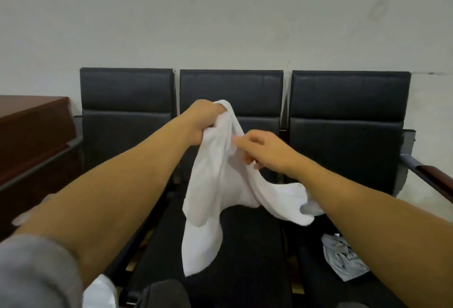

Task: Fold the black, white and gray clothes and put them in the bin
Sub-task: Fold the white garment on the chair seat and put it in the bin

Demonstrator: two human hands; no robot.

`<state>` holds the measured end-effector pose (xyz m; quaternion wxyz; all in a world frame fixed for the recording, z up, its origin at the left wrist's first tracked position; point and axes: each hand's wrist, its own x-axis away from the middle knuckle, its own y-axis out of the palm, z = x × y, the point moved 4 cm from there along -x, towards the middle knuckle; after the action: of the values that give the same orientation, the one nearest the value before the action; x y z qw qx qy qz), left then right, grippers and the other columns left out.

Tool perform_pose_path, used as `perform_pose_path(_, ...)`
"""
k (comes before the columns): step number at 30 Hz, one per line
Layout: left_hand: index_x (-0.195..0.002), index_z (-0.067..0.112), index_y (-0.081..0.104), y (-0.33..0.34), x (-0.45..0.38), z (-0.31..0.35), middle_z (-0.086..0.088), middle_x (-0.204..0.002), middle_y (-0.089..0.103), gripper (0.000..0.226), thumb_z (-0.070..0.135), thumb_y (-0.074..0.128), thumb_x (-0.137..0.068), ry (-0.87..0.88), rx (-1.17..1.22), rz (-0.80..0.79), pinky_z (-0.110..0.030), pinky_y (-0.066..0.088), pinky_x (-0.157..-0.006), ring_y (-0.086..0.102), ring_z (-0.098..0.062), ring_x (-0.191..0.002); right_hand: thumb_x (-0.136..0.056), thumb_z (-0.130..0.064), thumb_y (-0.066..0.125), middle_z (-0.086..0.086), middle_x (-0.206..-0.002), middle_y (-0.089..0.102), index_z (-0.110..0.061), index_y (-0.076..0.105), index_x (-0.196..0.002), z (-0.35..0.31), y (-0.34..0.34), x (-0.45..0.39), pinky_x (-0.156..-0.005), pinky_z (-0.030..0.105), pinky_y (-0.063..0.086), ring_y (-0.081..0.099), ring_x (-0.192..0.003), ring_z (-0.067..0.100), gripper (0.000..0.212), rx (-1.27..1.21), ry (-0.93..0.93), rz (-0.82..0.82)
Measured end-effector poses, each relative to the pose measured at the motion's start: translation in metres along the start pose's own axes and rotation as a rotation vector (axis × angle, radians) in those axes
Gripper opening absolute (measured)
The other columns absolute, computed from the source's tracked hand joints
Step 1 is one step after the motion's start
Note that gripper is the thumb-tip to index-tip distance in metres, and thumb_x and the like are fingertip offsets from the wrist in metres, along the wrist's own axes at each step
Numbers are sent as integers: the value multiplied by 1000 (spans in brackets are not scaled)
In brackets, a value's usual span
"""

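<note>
Three black seats point(230, 101) line a pale wall. Left hand point(201, 121) grips the white garment point(210, 185) bunched at its top; right hand point(264, 151) apparently pinches an edge just beside. Cloth hangs downward, trailing right. Gray garment point(343, 261) lies nearer the right arm.

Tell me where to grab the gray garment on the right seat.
Pinch the gray garment at its upper edge, coming from above with the right hand. It lies crumpled flat on the seat, its right side under the forearm.
</note>
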<state>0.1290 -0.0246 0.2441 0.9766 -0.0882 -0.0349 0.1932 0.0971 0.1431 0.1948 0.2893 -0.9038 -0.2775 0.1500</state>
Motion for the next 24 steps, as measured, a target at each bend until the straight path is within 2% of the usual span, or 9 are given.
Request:
perform_pose_path(2, -108, 6, 64, 19, 6, 1, -16, -108, 69, 13, 13, 58, -99, -29, 93, -22, -44, 59, -91, 67, -29, -92, -91, -54, 65, -4, -102, 69, -25, 62, -113, -9, 36, 4, -74, 26, 57, 69, -91, 12, 36, -58, 14, -126)
perform_pose_path(5, -105, 4, 70, 37, 17, -3, -13, -102, 72, 13, 10, 61, -98, 6, 68, -103, -44, 59, -91, 69, -26, -92, -99, -41, 61, 1, -108, 69, -21, 63, -121, -8, 47, 5, -86, 37, 58, 68, -97, 17, 30, -124, 1, 58)
perform_pose_path(8, -99, 15, 77, 37, 36, -9, -4, -97, 75, 15, 25, 66, -96, 214, -196, -161, -39, 59, -86, 71, -21, -93, -104, -38, 51, 5, -103, 69, -21, 63, -112, -3, 42, 4, -86, 44, 60, 69, -94, 22, 22, -355, 87, 148)
perform_pose_path(13, -136, 28, 57, 26, 59, -50, 7, -124, 65, 52, 48, 71, -90, 329, -273, -83, -37, 57, -96, 65, -13, -110, -103, -40, 53, 6, -98, 66, -19, 57, -112, -1, 40, 6, -79, 42, 62, 68, -89, 24, 23, -721, 259, 257)
perform_pose_path(15, -142, 29, 48, 23, 65, -65, 8, -130, 59, 64, 43, 77, -87, 316, -229, -59, -35, 55, -98, 60, -13, -116, -103, -39, 53, 3, -101, 61, -23, 50, -116, 2, 45, 5, -76, 40, 60, 64, -91, 23, 21, -818, 290, 260)
perform_pose_path(18, -144, 26, 44, 20, 70, -96, 10, -130, 57, 70, 26, 81, -85, 309, -293, -76, -29, 51, -97, 58, -8, -116, -103, -34, 56, 4, -101, 65, -21, 55, -102, 5, 53, 1, -71, 38, 58, 65, -87, 20, 12, -924, 355, 320)
perform_pose_path(20, -133, 24, 55, 17, 65, -116, 9, -118, 64, 46, 24, 73, -91, 323, -418, -20, -23, 51, -85, 62, -8, -106, -102, -28, 59, 5, -95, 68, -21, 57, -93, 1, 53, 1, -71, 36, 59, 67, -84, 20, 12, -1002, 375, 341)
perform_pose_path(22, -100, 24, 65, 9, 62, -124, 8, -91, 65, 5, 26, 61, -99, 324, -508, 69, -21, 44, -68, 63, -12, -84, -102, -23, 60, 7, -91, 69, -18, 59, -91, 0, 48, 0, -75, 38, 61, 69, -84, 21, 12, -996, 364, 347)
perform_pose_path(24, -83, 24, 59, 2, 56, -123, 8, -79, 60, 22, 27, 51, -104, 328, -490, 126, -23, 38, -62, 58, -11, -72, -101, -17, 59, 8, -89, 70, -16, 61, -92, -1, 40, 2, -84, 42, 60, 69, -87, 24, 9, -962, 341, 337)
